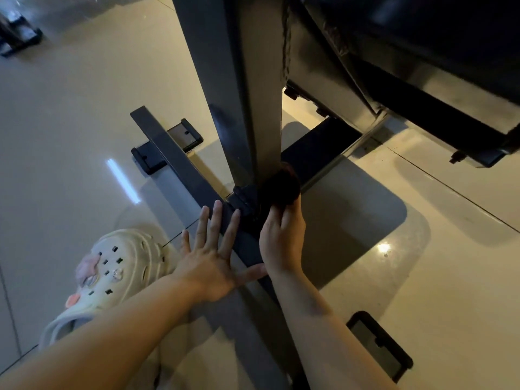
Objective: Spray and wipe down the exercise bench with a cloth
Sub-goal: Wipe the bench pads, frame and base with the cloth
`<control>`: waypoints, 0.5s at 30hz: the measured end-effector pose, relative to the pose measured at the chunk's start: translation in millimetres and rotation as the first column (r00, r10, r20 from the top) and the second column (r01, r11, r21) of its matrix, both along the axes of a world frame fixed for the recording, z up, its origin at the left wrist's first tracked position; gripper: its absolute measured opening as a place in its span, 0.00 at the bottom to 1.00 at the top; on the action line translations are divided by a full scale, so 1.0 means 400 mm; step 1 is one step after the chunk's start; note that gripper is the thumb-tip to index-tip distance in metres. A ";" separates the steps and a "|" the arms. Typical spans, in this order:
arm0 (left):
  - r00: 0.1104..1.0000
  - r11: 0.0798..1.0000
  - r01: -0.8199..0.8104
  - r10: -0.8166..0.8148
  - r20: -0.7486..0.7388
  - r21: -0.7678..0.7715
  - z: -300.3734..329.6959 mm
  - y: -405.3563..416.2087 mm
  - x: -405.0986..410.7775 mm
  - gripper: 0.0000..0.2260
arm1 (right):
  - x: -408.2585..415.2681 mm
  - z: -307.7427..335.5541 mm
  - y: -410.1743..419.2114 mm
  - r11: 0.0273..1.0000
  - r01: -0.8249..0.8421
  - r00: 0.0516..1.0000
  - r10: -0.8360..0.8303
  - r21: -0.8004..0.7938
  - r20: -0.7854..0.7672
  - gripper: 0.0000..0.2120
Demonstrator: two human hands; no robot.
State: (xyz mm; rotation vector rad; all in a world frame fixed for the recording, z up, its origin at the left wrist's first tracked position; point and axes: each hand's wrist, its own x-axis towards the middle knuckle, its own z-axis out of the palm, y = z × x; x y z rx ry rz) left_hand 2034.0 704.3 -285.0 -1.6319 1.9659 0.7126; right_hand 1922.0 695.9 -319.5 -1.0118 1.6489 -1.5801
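The exercise bench's dark metal upright post [253,94] rises from a floor crossbar [174,161]; its black padded seat [422,32] fills the top right. My right hand [281,235] grips a dark bunched cloth [280,187] and holds it against the foot of the post at the joint. My left hand [209,257] lies flat with fingers spread, resting on the crossbar and floor just left of that joint. No spray bottle is in view.
Glossy beige floor tiles [70,122] surround the frame. A cream clog with charms [112,271] stands at lower left. Black foot plates sit under the crossbar at its far end [168,144] and near end [380,344]. Other dark equipment [17,32] sits at top left.
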 end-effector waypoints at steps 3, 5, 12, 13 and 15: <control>1.000 1.000 -0.010 0.010 -0.017 0.012 0.000 -0.001 0.000 0.48 | -0.040 0.040 -0.030 0.967 0.253 0.946 -0.239 -0.034 0.220 0.12; 1.000 1.000 -0.021 0.021 -0.021 0.020 0.003 0.000 -0.003 0.47 | -0.075 0.050 -0.092 0.932 0.357 0.900 -0.361 0.061 0.244 0.19; 0.999 0.999 -0.020 0.021 -0.033 0.034 0.003 -0.004 0.000 0.51 | -0.092 -0.001 -0.229 0.877 0.094 0.961 -0.203 0.472 0.186 0.27; 0.999 0.999 -0.017 0.018 -0.037 0.028 0.003 -0.002 0.001 0.52 | -0.090 -0.003 -0.217 0.894 0.104 0.971 -0.187 0.436 0.152 0.28; 0.999 1.000 -0.015 0.016 -0.044 0.019 0.004 -0.003 -0.001 0.51 | -0.099 -0.013 -0.216 0.910 0.129 0.984 -0.167 0.394 0.063 0.29</control>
